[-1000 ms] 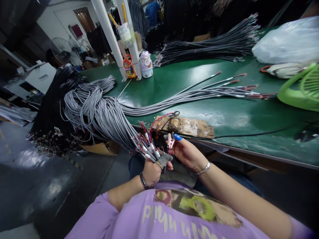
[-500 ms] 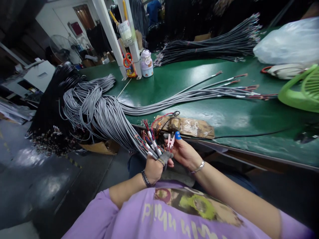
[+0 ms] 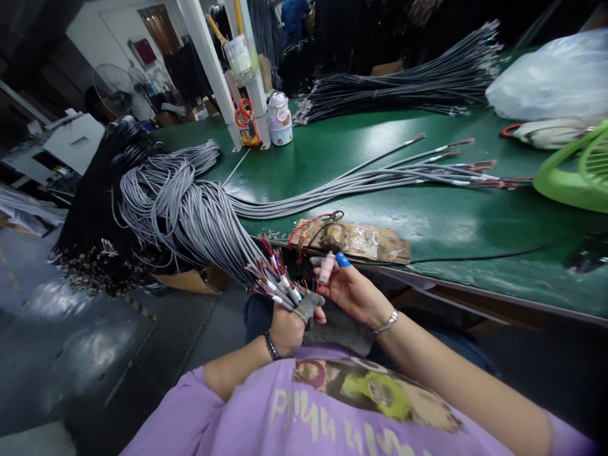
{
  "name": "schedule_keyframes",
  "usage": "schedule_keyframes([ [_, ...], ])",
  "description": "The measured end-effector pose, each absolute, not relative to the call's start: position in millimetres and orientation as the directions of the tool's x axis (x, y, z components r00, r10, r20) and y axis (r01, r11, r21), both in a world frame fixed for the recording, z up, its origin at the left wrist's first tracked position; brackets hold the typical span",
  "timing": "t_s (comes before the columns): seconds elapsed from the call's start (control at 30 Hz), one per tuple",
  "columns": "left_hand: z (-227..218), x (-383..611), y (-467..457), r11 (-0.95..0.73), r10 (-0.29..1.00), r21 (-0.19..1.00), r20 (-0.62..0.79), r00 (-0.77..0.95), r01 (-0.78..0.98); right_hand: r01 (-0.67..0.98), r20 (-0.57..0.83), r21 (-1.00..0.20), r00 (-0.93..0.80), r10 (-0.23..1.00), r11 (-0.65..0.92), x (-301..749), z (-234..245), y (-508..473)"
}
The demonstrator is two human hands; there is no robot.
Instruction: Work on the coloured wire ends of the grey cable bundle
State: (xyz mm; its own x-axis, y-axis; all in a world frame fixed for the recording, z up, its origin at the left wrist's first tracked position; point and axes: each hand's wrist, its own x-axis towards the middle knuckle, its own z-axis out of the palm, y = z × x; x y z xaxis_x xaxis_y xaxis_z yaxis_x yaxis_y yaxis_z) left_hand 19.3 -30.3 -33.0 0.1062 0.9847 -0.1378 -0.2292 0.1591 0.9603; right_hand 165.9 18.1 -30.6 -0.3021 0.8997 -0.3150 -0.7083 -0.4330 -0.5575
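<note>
My left hand (image 3: 288, 329), with grey fabric covering some of its fingers, is closed around the ends of several grey cables (image 3: 285, 294). White sleeves and thin coloured wires fan out from these ends. Just to the right, my right hand (image 3: 354, 294) pinches a small pink clip (image 3: 327, 268), shaped like a clothes peg and blurred now. A blue cover (image 3: 342, 259) sits on one of its fingertips. A thin red wire shows between the two hands; which fingers grip it I cannot tell.
A worn wooden board (image 3: 375, 242) with a wired part lies on the green table's (image 3: 456, 234) front edge. Coiled grey cables (image 3: 175, 196) hang off its left side. Behind are black cable bundles (image 3: 394, 88), a lilac bottle (image 3: 280, 120), scissors (image 3: 244, 112) and a green basket (image 3: 577, 171).
My left hand and the cable ends have shifted slightly left and down. My right hand has moved a little right, widening the gap between them, and the pink clip has turned and blurred.
</note>
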Motion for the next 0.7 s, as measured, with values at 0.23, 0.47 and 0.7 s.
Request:
schedule_keyframes([
  [0.23,-22,32,-25,0.125,0.992,0.949,-0.120,0.035,-0.290,-0.650,-0.273,-0.666,-0.244,0.930,-0.366,163,-35,20],
  [0.47,-29,34,-23,0.111,0.994,0.963,-0.104,0.041,-0.247,-0.569,-0.176,-0.793,-0.127,0.976,-0.218,157,-43,17],
  [0.7,-35,30,-24,0.100,0.994,0.971,-0.089,0.064,-0.219,-0.757,-0.275,-0.556,-0.224,0.935,-0.344,155,-32,21],
])
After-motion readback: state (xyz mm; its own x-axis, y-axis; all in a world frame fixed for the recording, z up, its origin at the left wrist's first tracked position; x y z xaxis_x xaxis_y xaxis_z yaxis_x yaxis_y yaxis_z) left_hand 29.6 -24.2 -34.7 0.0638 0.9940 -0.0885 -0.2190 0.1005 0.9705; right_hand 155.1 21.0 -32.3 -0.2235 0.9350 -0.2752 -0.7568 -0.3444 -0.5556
